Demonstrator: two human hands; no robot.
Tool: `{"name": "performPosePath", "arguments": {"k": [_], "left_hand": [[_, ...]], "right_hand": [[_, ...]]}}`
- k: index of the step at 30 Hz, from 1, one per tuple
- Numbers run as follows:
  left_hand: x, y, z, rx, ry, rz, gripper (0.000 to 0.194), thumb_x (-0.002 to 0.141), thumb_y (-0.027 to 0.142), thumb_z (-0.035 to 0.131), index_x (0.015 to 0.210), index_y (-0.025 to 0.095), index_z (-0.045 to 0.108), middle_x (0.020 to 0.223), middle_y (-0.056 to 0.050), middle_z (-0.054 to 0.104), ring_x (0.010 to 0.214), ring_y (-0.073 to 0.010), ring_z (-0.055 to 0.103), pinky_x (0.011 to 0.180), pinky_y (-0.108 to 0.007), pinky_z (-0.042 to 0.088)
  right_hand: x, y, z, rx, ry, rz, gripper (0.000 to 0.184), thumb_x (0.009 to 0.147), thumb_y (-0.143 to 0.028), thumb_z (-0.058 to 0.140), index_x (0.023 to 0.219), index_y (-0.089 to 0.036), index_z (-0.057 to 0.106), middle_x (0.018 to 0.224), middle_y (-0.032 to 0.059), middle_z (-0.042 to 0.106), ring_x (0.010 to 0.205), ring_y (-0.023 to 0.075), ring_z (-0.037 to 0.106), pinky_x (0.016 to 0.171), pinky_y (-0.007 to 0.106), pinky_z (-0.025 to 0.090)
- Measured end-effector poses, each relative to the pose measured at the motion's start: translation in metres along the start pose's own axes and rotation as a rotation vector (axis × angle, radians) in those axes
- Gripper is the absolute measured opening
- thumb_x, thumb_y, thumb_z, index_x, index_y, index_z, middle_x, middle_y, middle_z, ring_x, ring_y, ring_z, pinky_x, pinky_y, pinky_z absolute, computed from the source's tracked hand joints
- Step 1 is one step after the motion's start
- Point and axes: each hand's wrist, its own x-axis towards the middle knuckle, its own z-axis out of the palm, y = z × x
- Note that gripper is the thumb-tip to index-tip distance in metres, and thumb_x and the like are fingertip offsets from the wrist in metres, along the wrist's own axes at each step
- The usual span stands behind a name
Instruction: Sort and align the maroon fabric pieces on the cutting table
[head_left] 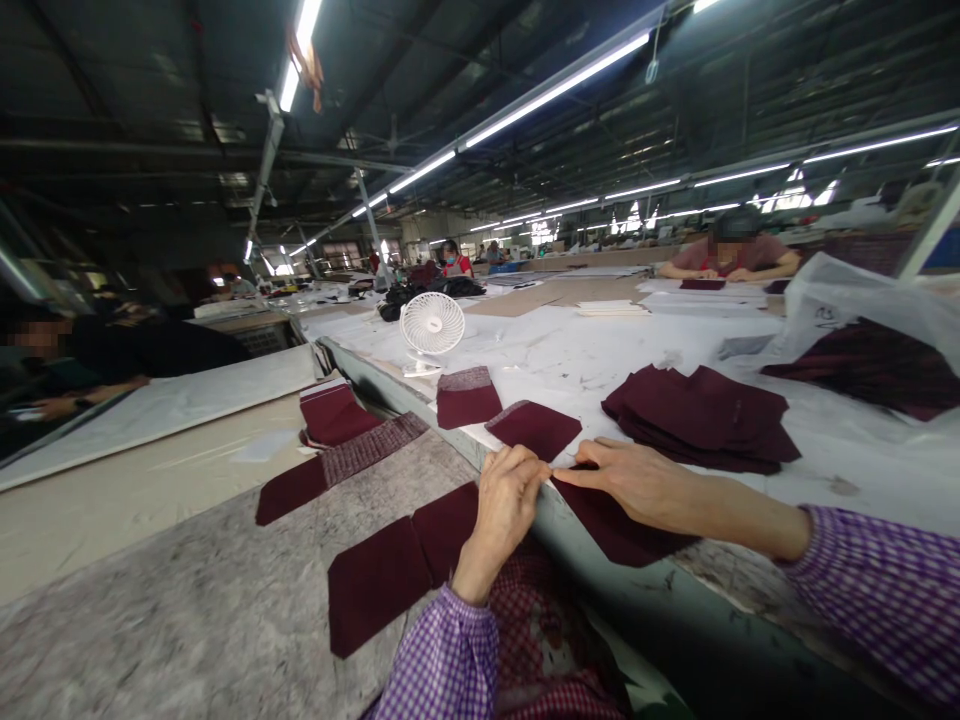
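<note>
My left hand (511, 492) is closed in a pinch at the table's near edge. What its fingertips hold is too small to make out. The index finger of my right hand (637, 483) stretches to those fingertips, and the hand rests over a dark maroon fabric piece (637, 535), partly hiding it. Just beyond my hands lies another maroon piece (536, 428) with a speckled grey edge; a similar one (469, 398) is farther left. Beside my left wrist, maroon pieces (379, 580) lie on the grey mottled surface. A stack of maroon pieces (701, 415) sits beyond my right hand.
A small white fan (433, 325) stands on the white-covered table. A clear plastic bag (870, 340) with dark fabric is at right. More maroon pieces (334, 412) lie left, across the gap between tables. Co-workers (727, 250) sit at the far right and at the left.
</note>
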Motion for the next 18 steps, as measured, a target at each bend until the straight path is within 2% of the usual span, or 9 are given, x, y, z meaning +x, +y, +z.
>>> {"name": "performPosePath", "arguments": {"k": [4, 6, 8, 10, 12, 15, 18], "left_hand": [[0.006, -0.009, -0.006, -0.148, 0.096, -0.098, 0.017, 0.091, 0.016, 0.046, 0.080, 0.018, 0.058, 0.082, -0.003, 0.060, 0.082, -0.0161, 0.055, 0.078, -0.030, 0.043], [0.016, -0.009, -0.005, -0.094, 0.071, -0.103, 0.012, 0.089, 0.014, 0.048, 0.085, 0.018, 0.058, 0.086, -0.003, 0.060, 0.086, -0.0171, 0.055, 0.081, -0.031, 0.044], [0.028, -0.007, -0.001, 0.005, 0.010, -0.093, 0.008, 0.086, 0.018, 0.054, 0.093, 0.018, 0.058, 0.094, -0.005, 0.061, 0.093, -0.0194, 0.054, 0.086, -0.034, 0.044], [0.040, -0.004, 0.005, 0.136, -0.075, -0.082, 0.022, 0.083, 0.028, 0.062, 0.101, 0.017, 0.057, 0.101, -0.007, 0.060, 0.098, -0.0231, 0.053, 0.088, -0.039, 0.043], [0.049, 0.000, 0.011, 0.264, -0.167, -0.071, 0.029, 0.080, 0.036, 0.065, 0.100, 0.017, 0.058, 0.102, -0.009, 0.059, 0.099, -0.0259, 0.052, 0.087, -0.042, 0.043], [0.054, 0.004, 0.015, 0.397, -0.238, -0.055, 0.015, 0.083, 0.031, 0.060, 0.091, 0.018, 0.061, 0.098, -0.008, 0.059, 0.098, -0.0261, 0.052, 0.086, -0.041, 0.042], [0.055, 0.003, 0.015, 0.438, -0.234, -0.060, 0.010, 0.085, 0.019, 0.052, 0.088, 0.019, 0.061, 0.096, -0.007, 0.061, 0.098, -0.0244, 0.053, 0.086, -0.038, 0.042]], "right_hand": [[0.005, -0.005, -0.010, -0.090, -0.018, -0.068, 0.064, 0.084, -0.001, 0.038, 0.138, -0.035, 0.046, 0.100, 0.0071, 0.055, 0.087, 0.0194, 0.050, 0.086, 0.037, 0.041], [0.007, -0.001, -0.014, -0.071, -0.023, -0.022, 0.062, 0.085, -0.005, 0.043, 0.140, -0.034, 0.042, 0.102, 0.0070, 0.057, 0.092, 0.0201, 0.051, 0.088, 0.038, 0.040], [0.008, 0.006, -0.017, -0.048, -0.023, 0.099, 0.058, 0.084, -0.018, 0.053, 0.140, -0.027, 0.043, 0.108, 0.0092, 0.058, 0.098, 0.0240, 0.052, 0.090, 0.042, 0.039], [0.009, 0.013, -0.020, -0.003, -0.050, 0.246, 0.052, 0.081, -0.033, 0.061, 0.131, -0.021, 0.052, 0.111, 0.0113, 0.060, 0.100, 0.0275, 0.054, 0.089, 0.045, 0.040], [0.010, 0.016, -0.023, 0.088, -0.117, 0.370, 0.042, 0.080, -0.043, 0.061, 0.114, -0.017, 0.062, 0.098, 0.0095, 0.065, 0.087, 0.0252, 0.059, 0.081, 0.040, 0.044], [0.013, 0.019, -0.032, 0.274, -0.189, 0.363, 0.033, 0.083, -0.046, 0.055, 0.091, -0.016, 0.065, 0.077, 0.0037, 0.066, 0.069, 0.0190, 0.059, 0.065, 0.030, 0.042], [0.008, 0.040, -0.047, 0.355, -0.101, 0.367, 0.035, 0.088, -0.046, 0.047, 0.082, -0.016, 0.064, 0.077, 0.0041, 0.067, 0.068, 0.0181, 0.059, 0.061, 0.027, 0.040]]}}
